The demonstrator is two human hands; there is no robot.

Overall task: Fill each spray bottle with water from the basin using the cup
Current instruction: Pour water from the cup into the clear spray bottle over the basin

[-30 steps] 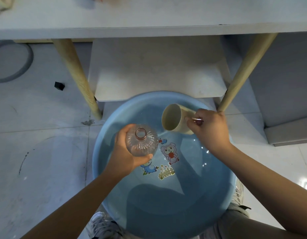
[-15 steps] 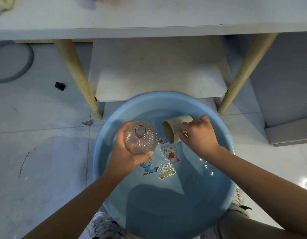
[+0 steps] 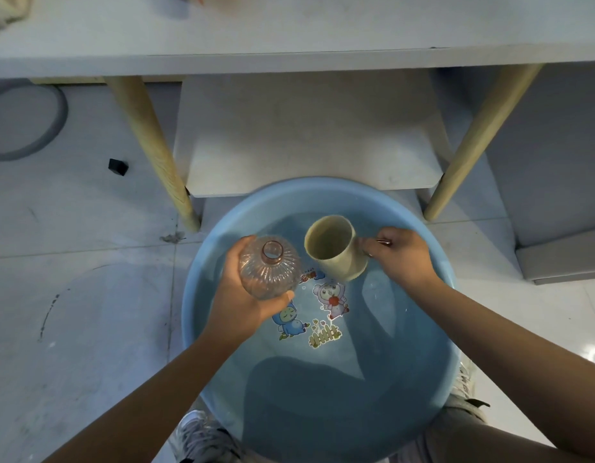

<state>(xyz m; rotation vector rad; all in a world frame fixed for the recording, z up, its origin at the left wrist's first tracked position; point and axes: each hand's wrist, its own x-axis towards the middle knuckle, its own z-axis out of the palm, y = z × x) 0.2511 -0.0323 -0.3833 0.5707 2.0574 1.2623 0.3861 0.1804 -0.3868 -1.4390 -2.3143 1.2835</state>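
The left hand (image 3: 242, 305) wraps its fingers round a clear ribbed spray bottle (image 3: 270, 267) (neck open, uncapped) over the blue basin (image 3: 202, 329) of water; just right, the right hand (image 3: 401, 257) grips the beige cup (image 3: 334, 247) by its handle.

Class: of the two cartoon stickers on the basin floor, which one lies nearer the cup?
The pink-hatted cartoon figure, just below the cup; the blue cartoon figure sits lower left, near the left hand.
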